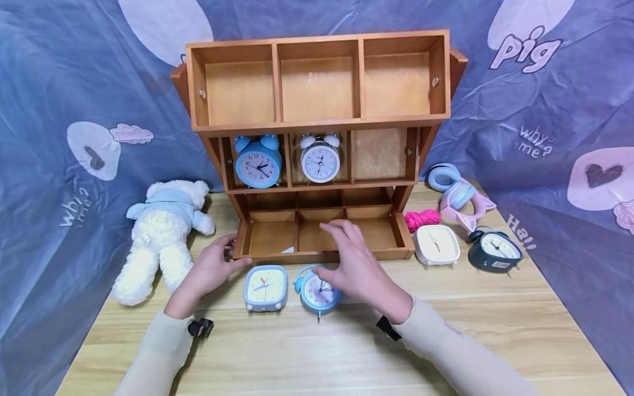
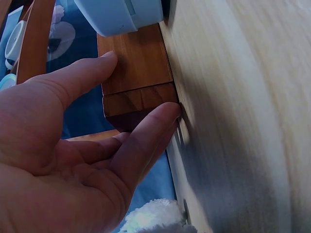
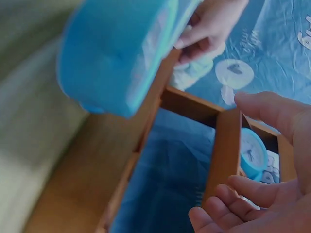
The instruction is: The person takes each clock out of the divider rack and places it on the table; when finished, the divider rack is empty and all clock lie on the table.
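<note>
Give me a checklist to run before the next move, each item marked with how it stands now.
1. Right hand free: ok, fingers spread, holding nothing.
2. Left hand at the lower left corner of the wooden shelf: ok, thumb at the front, fingers round the end.
3. Firmness of that hold: cannot tell.
4. Round blue clock on the table apart from the square blue clock: ok, a narrow gap shows.
5. Bottom left compartment clear: not ok, a small white piece lies in it.
</note>
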`<state>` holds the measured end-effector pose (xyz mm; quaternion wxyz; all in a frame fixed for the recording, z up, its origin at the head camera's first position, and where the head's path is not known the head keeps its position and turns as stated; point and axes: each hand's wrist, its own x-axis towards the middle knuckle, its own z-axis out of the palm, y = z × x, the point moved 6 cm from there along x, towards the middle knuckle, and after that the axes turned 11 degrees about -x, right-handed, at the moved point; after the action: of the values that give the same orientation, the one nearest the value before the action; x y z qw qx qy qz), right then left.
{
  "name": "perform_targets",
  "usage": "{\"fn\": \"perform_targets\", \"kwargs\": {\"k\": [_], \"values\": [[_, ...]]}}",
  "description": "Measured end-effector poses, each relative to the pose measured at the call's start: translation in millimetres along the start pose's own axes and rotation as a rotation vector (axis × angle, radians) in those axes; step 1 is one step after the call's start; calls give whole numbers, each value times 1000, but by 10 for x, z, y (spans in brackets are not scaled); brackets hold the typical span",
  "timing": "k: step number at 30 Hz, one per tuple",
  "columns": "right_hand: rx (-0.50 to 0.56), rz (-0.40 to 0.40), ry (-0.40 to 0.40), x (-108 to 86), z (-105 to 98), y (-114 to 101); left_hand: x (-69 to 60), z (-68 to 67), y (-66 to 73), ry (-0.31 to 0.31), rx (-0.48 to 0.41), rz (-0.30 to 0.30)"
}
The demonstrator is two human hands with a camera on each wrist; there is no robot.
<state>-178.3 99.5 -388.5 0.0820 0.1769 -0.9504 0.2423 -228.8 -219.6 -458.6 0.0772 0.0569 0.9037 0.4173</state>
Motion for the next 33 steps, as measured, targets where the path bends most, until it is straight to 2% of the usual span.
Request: {"fn": "perform_targets", "kwargs": {"k": [13,17,25,33], "values": [[35,-27,172,312,-397,11,-5,-1,8,0,-2,-4],[22,-51,234,402,-454,44,-7,2,9,1,-2,-6],[-12,-123,412,521,-540,84,-20,11,6,3,2,-3],[0,-136,496,674,-586,107,-10,1,13,3,-1,4]]}}
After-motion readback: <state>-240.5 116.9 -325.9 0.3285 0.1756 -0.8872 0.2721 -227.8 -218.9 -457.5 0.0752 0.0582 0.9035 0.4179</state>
